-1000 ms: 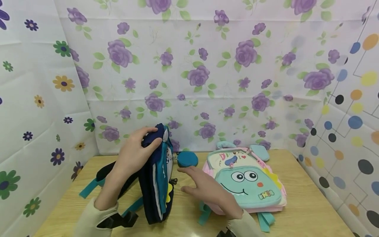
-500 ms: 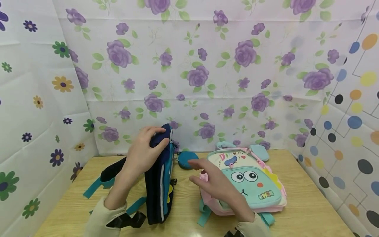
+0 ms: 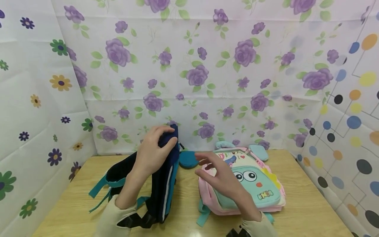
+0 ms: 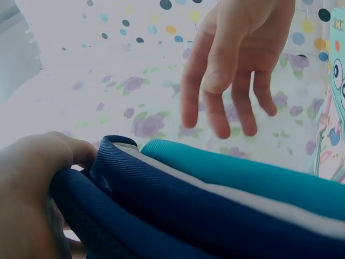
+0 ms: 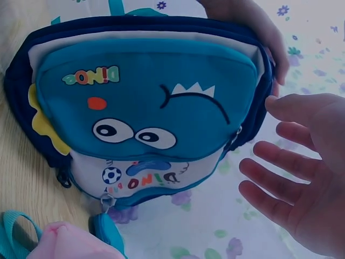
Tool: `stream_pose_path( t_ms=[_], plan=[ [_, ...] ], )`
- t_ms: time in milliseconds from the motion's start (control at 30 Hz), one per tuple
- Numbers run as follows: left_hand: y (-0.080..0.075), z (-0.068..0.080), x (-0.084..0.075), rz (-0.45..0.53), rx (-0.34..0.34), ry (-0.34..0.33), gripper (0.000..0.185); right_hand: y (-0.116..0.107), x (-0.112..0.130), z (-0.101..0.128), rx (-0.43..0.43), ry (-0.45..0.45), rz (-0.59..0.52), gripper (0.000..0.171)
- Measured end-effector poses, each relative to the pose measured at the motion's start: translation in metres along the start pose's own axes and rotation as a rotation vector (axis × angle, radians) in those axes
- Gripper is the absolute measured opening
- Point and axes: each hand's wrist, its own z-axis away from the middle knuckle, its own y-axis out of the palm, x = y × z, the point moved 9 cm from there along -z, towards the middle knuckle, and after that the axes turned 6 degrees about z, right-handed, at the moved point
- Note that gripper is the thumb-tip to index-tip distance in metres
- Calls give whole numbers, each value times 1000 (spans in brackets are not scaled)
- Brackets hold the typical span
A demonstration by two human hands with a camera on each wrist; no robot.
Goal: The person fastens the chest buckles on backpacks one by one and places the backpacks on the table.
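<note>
1. While the navy backpack (image 3: 165,184) is stood upright on its bottom near the front left part of the desk (image 3: 305,204), its top edge is pinched by the left hand (image 3: 152,153), fingers curled over the dark fabric.
2. On the wrist view the backpack's teal front panel is shown with cartoon eyes, a crooked mouth and the word DINO, facing the right hand (image 5: 302,178).
3. No object is held by the right hand, whose fingers are spread and relaxed in the air; it is kept just beside the backpack, between it and the pink backpack (image 3: 251,184), apart from both.
4. The pink backpack is laid flat on the desk toward the right, its mint pocket with a smiling face turned up.
5. A small round teal pouch (image 3: 188,159) is seen at the back edge of the desk, just behind the navy backpack and beside the pink one.
6. Teal straps (image 3: 102,189) of the navy backpack are trailed over the desk toward the left edge.
7. Flower-printed sheets (image 3: 207,72) are hung behind and at both sides of the desk.
</note>
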Motion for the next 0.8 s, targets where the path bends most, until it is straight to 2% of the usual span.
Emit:
stream_pose_path(
  t_ms=[133, 233, 333, 600, 800],
  plan=[
    [5, -3, -8, 11, -17, 20, 34, -7, 18, -3, -10, -14, -16, 43],
    [10, -6, -13, 6, -29, 40, 30, -9, 24, -3, -13, -3, -21, 42],
    [17, -8, -16, 7, -30, 54, 27, -10, 24, -3, -21, 10, -23, 43],
    [39, -6, -21, 46, 3, 29, 26, -7, 22, -3, -20, 18, -72, 50],
    [52, -6, -24, 50, 7, 20, 26, -8, 18, -2, -36, 65, -83, 58]
  ],
)
